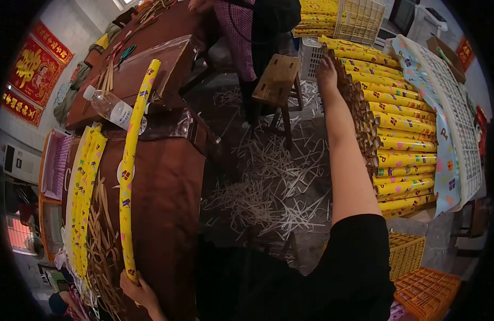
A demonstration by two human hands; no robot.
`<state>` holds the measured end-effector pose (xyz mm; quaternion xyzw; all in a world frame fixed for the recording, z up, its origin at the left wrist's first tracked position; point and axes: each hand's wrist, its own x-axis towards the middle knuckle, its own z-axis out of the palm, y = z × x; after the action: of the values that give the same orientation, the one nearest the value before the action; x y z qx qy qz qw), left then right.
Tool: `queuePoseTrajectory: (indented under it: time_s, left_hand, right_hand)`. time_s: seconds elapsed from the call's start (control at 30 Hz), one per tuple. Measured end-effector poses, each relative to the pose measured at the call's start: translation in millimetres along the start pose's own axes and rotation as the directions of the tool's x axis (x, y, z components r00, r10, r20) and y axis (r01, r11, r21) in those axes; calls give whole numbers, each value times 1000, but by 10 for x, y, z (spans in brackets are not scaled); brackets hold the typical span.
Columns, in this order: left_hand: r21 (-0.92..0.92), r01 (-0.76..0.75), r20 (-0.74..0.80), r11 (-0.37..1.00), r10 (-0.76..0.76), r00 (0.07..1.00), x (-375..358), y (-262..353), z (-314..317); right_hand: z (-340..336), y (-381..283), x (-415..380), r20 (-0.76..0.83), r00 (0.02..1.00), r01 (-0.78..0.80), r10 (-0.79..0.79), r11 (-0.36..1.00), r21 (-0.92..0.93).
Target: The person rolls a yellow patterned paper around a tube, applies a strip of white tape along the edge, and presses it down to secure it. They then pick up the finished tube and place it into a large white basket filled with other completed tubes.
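Observation:
At the lower left, my left hand (139,290) is closed around the near end of a long yellow patterned wrapping paper roll (127,187). This roll lies lengthwise over the brown-covered table, its far end reaching past a plastic bottle (118,111). My right arm stretches forward, and my right hand (327,77) is at the left ends of a stack of similar yellow rolls (399,125). Its fingers look extended against the roll ends, with nothing visible gripped in them. Flat yellow patterned strips (86,198) and loose brown paper strips (103,241) lie left of the held roll.
A wooden stool (277,80) stands ahead, near a person in a purple checked garment (236,37). Paper strips (279,187) litter the floor. A white crate (466,144) with blue patterned lining borders the stack. Orange (429,289) and yellow (407,251) crates sit lower right.

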<state>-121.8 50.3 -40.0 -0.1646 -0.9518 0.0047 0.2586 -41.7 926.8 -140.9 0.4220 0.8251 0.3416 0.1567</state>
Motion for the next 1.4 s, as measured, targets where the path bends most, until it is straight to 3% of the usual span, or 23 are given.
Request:
queuePoseTrajectory:
  time_s: [0.07, 0.13, 0.2, 0.3, 0.33, 0.4, 0.43, 0.5, 0.53, 0.6, 0.63, 0.73, 0.8, 0.83, 0.97, 1.03, 1.13, 1.23, 1.3, 1.4]
  left_hand:
    - [33, 3, -66, 999, -1, 998, 4, 24, 16]
    - [18, 62, -15, 998, -62, 998, 32, 142, -99]
    - [4, 119, 34, 993, -119, 992, 54, 145, -179]
    - [23, 144, 10, 989, -144, 989, -49, -25, -306]
    - [31, 91, -19, 995, -90, 996, -89, -101, -346]
    - [57, 41, -74, 998, -36, 997, -191, -268, -453]
    - [77, 94, -76, 993, -88, 993, -243, -338, -550]
    - [-34, 1, -20, 999, -2, 1000, -316, -477, -756]
    - [-79, 36, -9, 996, -37, 999, -368, -528, -829]
    - [-122, 38, 14, 992, -36, 999, -501, -685, -951]
    - [-169, 18, 41, 985, -11, 999, -549, -764, -1018]
    - [-258, -11, 47, 966, 24, 999, -717, -935, -1176]
    - [-262, 0, 47, 965, 13, 999, -838, -1042, -1259]
    - [-263, 17, 42, 965, -6, 999, -897, -1099, -1282]
    - [-224, 116, 6, 968, -117, 993, -1157, -1307, -1276]
    - [-341, 151, -52, 928, -179, 982, -1261, -1396, -1269]
    - [-152, 91, -95, 984, -106, 990, -1337, -1547, -1370]
    - [-17, 63, -263, 998, -65, 963, -1331, -1570, -1410]
    - [124, 80, -240, 989, -48, 970, -1359, -1590, -1462]
    - [152, 96, -252, 984, -55, 966, -1416, -1572, -1468]
  right_hand:
    - [-280, -262, -427, -220, 975, 88, -39, 972, 217]
    - [-157, -819, -549, -558, 812, 171, 169, 845, 506]
    - [-547, -1096, -1013, -466, 860, 267, 210, 593, 760]
    - [-1156, -1335, -1802, -473, 815, 407, 335, 252, 878]
    - [-1382, -1397, -2044, -465, 814, 448, 347, 133, 884]
    - [-1790, -1443, -2467, -610, 680, 620, 408, 125, 775]
    - [-2080, -1345, -2723, -661, 664, 689, 350, 58, 723]
    - [-2570, -1224, -3043, -851, 385, 893, 358, 87, 441]
    - [-2767, -1209, -3150, -913, 254, 945, 319, 119, 305]
    - [-3169, -1227, -3360, -975, 15, 977, 223, 205, 61]
    - [-3388, -1195, -3494, -992, -37, 979, 118, 204, -12]
    - [-3922, -1312, -3749, -957, -291, 867, 14, 427, -257]
    - [-4085, -1437, -3814, -946, -324, 915, 31, 264, -304]
    - [-4207, -1489, -3867, -908, -368, 917, 202, 242, -318]
    - [-4336, -1551, -4074, -907, -364, 921, 211, 227, -317]
    - [-4401, -1605, -4151, -916, -342, 936, 210, 162, -312]
    - [-4491, -1715, -4227, -875, -360, 933, 325, 146, -330]
    - [-4506, -1836, -4263, -902, -332, 942, 276, 152, -300]
    - [-4538, -1903, -4258, -926, -298, 954, 230, 108, -280]
    - [-4523, -2011, -4253, -965, -231, 973, 127, 50, -226]
